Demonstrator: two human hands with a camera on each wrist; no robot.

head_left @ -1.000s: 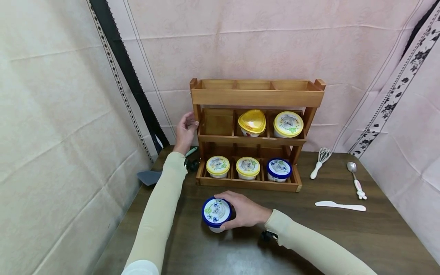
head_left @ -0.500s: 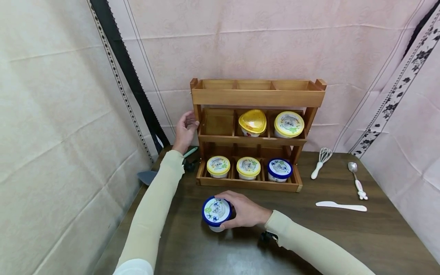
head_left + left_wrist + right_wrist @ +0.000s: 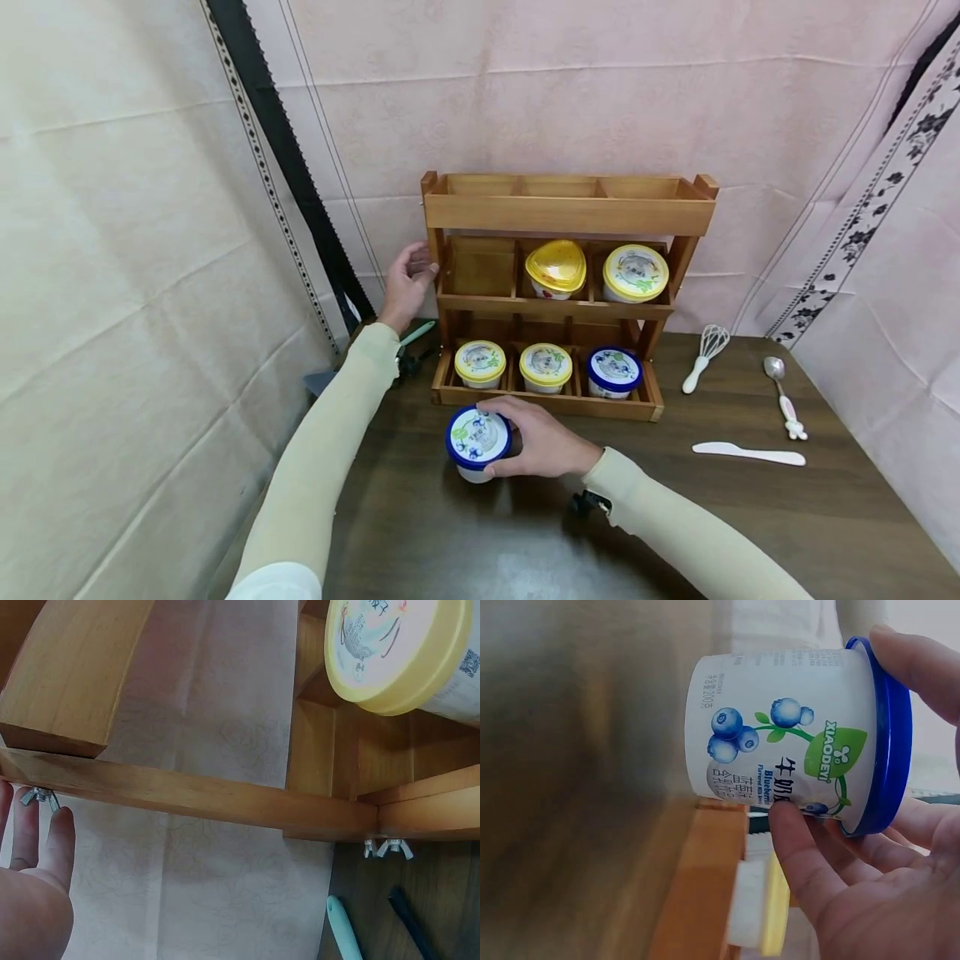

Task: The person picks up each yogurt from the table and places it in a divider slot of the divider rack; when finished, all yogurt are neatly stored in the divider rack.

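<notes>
My right hand [image 3: 542,437] grips a blue-lidded blueberry milk cup [image 3: 477,440] in front of the wooden rack [image 3: 573,215], thumb and fingers on opposite sides. The right wrist view shows the white cup [image 3: 780,727] with blueberries printed on its side; whether its base touches the table I cannot tell. At the rack's left post, my left hand [image 3: 408,283] rests its fingertips beside a wing nut [image 3: 40,796]. Two yellow-lidded cups [image 3: 480,363] and another blue-lidded cup [image 3: 614,371] fill the bottom shelf. The middle shelf bears a domed yellow-lidded cup [image 3: 557,268] and a flat yellow-lidded one [image 3: 635,272].
To the right on the dark table [image 3: 450,542] lie a whisk [image 3: 705,357], a spoon [image 3: 784,398] and a white knife [image 3: 748,453]. A green-handled spatula [image 3: 417,332] is partly hidden behind my left arm. Pale cloth [image 3: 555,100] hangs around the table.
My right hand has carried the cup a little away from me, closer to the rack. The left hand stays at the post, and the head view has shifted slightly.
</notes>
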